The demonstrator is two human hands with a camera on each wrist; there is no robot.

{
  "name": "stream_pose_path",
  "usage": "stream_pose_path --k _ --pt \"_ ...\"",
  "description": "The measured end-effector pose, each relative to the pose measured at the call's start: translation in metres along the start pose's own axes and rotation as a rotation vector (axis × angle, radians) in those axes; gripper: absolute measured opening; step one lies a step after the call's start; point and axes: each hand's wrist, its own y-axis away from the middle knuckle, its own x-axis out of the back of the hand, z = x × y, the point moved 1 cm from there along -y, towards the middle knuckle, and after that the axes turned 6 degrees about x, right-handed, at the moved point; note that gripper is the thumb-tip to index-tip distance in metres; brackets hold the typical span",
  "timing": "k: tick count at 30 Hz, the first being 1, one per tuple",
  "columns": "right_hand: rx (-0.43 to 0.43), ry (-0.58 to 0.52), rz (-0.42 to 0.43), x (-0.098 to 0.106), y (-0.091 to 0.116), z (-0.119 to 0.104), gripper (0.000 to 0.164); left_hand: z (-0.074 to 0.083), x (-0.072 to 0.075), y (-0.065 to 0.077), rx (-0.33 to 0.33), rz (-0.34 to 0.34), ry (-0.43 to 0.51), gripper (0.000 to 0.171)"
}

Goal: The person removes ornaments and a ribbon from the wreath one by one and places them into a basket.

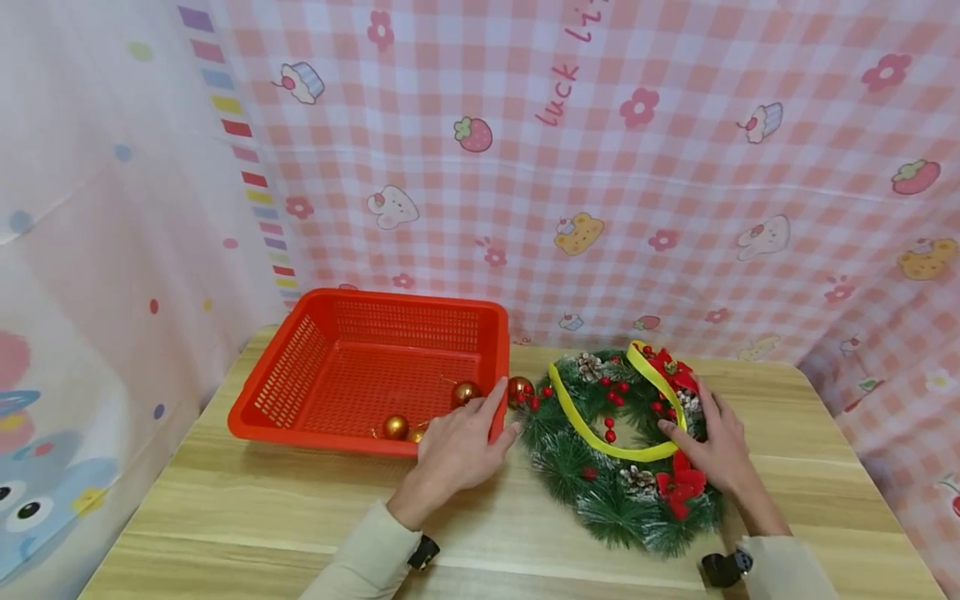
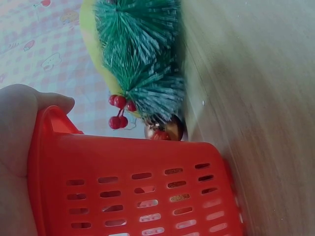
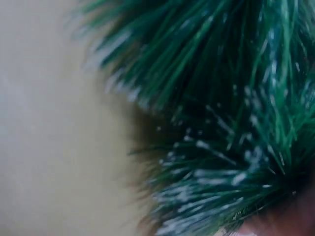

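- The left hand rests on the near right corner of the red basket, fingers fairly straight over the rim; its grip looks loose, laid on rather than clasped.
- The right hand lies flat on the wreath at about its 3 o'clock side, fingers spread and relaxed, touching the yellow ribbon and holding nothing pinched.
- The wreath lies flat on the wooden table, just beside the basket, at the basket's 3 o'clock.
- A gold bauble sits at the wreath's 10 o'clock edge, against the basket's outer wall; in the left wrist view it shows beside red berries.
- Two or three more baubles lie inside the basket near its front wall.
- Judged step: steadying the wreath while ornaments are handled. The next move likely needs a fingertip pinch on a bauble.
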Motion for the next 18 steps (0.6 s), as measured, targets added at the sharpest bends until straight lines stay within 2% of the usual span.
stream_pose_path --k 6,11,14,18 --pt "0.031 0.008 -0.052 0.008 -0.008 0.003 0.095 0.001 0.0 0.0 0.0 -0.005 0.003 0.066" --pt "0.019 0.023 -0.033 0.015 -0.004 -0.007 0.092 0.001 -0.001 -0.001 0.007 -0.004 0.007 0.066" --pt "-0.038 -0.005 0.018 0.019 0.007 -0.024 0.088 0.0 0.0 0.0 0.014 -0.008 0.001 0.066" --pt "-0.198 -0.038 0.067 0.017 0.026 -0.051 0.088 0.0 -0.001 -0.001 0.006 -0.004 -0.003 0.066"
